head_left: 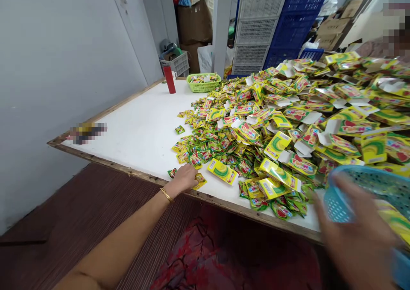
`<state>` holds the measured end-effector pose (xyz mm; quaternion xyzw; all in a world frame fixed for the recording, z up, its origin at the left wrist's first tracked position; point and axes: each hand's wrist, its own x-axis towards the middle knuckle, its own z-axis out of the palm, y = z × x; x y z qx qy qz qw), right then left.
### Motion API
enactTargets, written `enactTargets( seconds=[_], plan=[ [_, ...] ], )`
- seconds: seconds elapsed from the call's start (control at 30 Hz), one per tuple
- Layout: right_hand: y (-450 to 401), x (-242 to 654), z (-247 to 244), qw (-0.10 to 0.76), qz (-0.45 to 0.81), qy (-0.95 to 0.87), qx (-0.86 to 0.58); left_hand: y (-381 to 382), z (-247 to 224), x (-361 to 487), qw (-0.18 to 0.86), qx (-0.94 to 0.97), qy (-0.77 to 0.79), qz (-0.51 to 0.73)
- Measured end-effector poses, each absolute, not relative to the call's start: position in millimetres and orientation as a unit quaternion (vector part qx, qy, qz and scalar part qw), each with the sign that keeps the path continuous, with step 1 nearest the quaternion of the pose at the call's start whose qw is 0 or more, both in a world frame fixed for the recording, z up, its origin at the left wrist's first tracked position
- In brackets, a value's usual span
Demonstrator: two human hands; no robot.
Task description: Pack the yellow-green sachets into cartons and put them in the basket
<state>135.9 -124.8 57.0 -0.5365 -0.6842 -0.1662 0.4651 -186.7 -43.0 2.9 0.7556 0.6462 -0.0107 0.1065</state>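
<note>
My left hand (pixel 183 180), with a gold bangle at the wrist, is at the table's front edge. Its fingers curl down over small candy packets; a yellow packet (pixel 200 181) pokes out on its right and a green one (pixel 172 173) on its left. Just beyond lies a flat yellow box (pixel 222 171). On the right, my right hand (pixel 360 228) is blurred by motion, thumb and fingers apart, in front of a light blue perforated basket (pixel 340 202). Nothing shows between those fingers. A yellow box (pixel 395 219) is at the basket, partly behind the hand.
A big heap of yellow candy boxes (pixel 301 164) and loose packets (pixel 208 147) covers the table's right side. Toward the back stand a red cylinder (pixel 169 80) and a green basket (pixel 203 86). Stacked crates (pixel 256 29) rise behind. Another person (pixel 373 48) is at the far right.
</note>
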Motion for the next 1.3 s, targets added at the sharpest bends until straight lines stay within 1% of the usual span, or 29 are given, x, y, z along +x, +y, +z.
enactTargets(
  seconds=[0.03,0.07,0.13,0.2,0.27,0.3,0.4,0.47,0.5,0.6,0.67,0.73,0.77,0.83,0.9,0.93,1.0,1.1,1.2,1.27,1.3],
  plan=[
    [-114,115,43,0.421,-0.122,-0.733,-0.521,-39,5,-189,0.102,0.754,0.649,-0.006],
    [-104,94,28,0.395,-0.080,-0.768,-0.497,-34,8,-193,0.095,0.751,0.653,0.001],
    [-85,54,-1,0.325,-0.049,-0.803,-0.498,-22,14,-199,0.076,0.743,0.665,0.017],
    [-68,24,-20,0.233,-0.039,-0.810,-0.537,-7,21,-200,0.059,0.743,0.666,0.036],
    [-53,7,-28,0.148,-0.029,-0.804,-0.575,9,26,-193,0.051,0.761,0.644,0.054],
    [-48,2,-29,0.120,-0.023,-0.802,-0.585,17,27,-188,0.050,0.774,0.628,0.060],
    [-43,2,-24,0.081,-0.014,-0.802,-0.591,34,25,-166,0.050,0.802,0.593,0.061],
    [-47,8,-20,0.107,0.015,-0.793,-0.599,39,19,-156,0.047,0.806,0.587,0.064],
    [-50,13,-18,0.148,0.056,-0.777,-0.609,38,15,-153,0.043,0.806,0.586,0.071],
    [-58,26,-11,0.339,0.314,-0.639,-0.615,30,7,-153,0.037,0.807,0.581,0.100],
    [-62,31,-5,0.405,0.490,-0.516,-0.574,22,5,-156,0.049,0.798,0.583,0.143],
    [-65,32,0,0.427,0.641,-0.383,-0.510,12,6,-160,0.106,0.749,0.602,0.255],
    [-66,31,2,0.436,0.698,-0.316,-0.472,7,7,-161,0.157,0.701,0.615,0.326],
    [-68,26,4,0.467,0.767,-0.196,-0.393,-4,8,-162,0.309,0.564,0.621,0.447],
    [-70,20,3,0.511,0.765,-0.161,-0.358,-19,9,-163,0.477,0.429,0.588,0.492],
    [-71,16,1,0.534,0.753,-0.160,-0.350,-27,8,-162,0.544,0.374,0.560,0.500],
    [-73,9,-3,0.570,0.724,-0.177,-0.346,-44,6,-162,0.620,0.308,0.510,0.509],
    [-77,1,-13,0.577,0.698,-0.231,-0.356,-62,0,-158,0.634,0.300,0.497,0.510],
    [-81,0,-23,0.565,0.651,-0.311,-0.401,-64,-9,-153,0.589,0.334,0.539,0.500],
    [-84,8,-27,0.544,0.567,-0.397,-0.474,-60,-14,-151,0.550,0.363,0.568,0.493],
    [-85,13,-27,0.522,0.498,-0.459,-0.519,-58,-16,-151,0.535,0.377,0.579,0.487]
  ],
)
